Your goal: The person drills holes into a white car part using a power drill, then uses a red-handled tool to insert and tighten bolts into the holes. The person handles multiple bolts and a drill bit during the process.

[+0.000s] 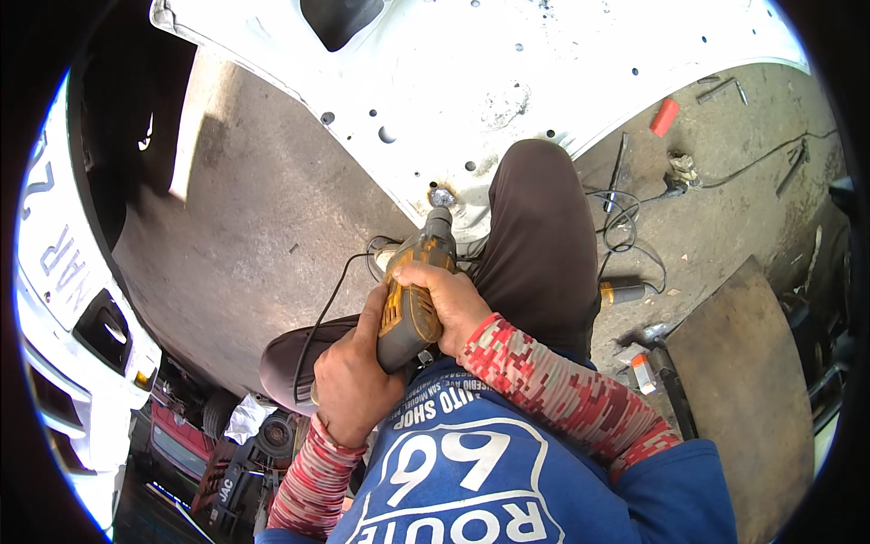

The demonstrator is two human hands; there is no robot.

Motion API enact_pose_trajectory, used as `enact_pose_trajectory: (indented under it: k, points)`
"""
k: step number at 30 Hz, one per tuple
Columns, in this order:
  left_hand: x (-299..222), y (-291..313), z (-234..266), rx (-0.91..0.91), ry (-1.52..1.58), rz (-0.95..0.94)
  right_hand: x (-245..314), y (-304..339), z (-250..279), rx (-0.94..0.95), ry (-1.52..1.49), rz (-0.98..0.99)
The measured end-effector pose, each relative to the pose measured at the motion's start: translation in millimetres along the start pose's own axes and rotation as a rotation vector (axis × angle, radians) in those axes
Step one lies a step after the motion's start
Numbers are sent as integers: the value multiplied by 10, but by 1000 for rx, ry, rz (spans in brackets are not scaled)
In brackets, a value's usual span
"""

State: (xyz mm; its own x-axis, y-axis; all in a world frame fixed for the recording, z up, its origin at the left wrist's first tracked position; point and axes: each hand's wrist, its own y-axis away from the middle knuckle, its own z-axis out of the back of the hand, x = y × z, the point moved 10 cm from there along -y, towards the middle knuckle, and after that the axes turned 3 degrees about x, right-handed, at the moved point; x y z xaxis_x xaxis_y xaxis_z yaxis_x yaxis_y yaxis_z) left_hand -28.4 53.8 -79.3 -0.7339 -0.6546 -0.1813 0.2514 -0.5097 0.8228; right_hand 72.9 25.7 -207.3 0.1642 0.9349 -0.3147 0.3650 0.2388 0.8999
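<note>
Left hand [356, 379] and right hand [453, 306] grip a yellow power drill [412, 317].

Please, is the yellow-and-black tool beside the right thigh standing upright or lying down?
Lying down: the tool stretches along the floor, its cord leaving one end.

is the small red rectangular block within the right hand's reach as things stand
Probably not: the right hand holds the yellow-and-black power drill, and the dark-trousered right leg lies between it and the red block.
</note>
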Motion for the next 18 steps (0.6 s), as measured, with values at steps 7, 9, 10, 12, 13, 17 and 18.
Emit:
enact_pose_trajectory:
  k: [7, 9, 10, 12, 13, 17, 18]
  points:
    - [14, 56, 27, -2, 11, 22, -58, 46, -41, 0, -26, -19]
    - [11, 57, 21, -3, 17, 17, -65, 46, -31, -3, -29, -20]
    - [9, 57, 20, -6, 19, 14, -72, 46, -29, -4, -30, -25]
    - [12, 56, 16, -4, 20, 15, -74, 49, -30, -2, -31, -27]
    - [17, 60, 11, 3, 19, 20, -74, 56, -29, 0, -32, -25]
    - [3, 57, 16, -7, 13, 3, -67, 47, -23, 3, -21, -19]
    - [9, 56, 11, -2, 18, 12, -69, 44, -25, 6, -21, -19]
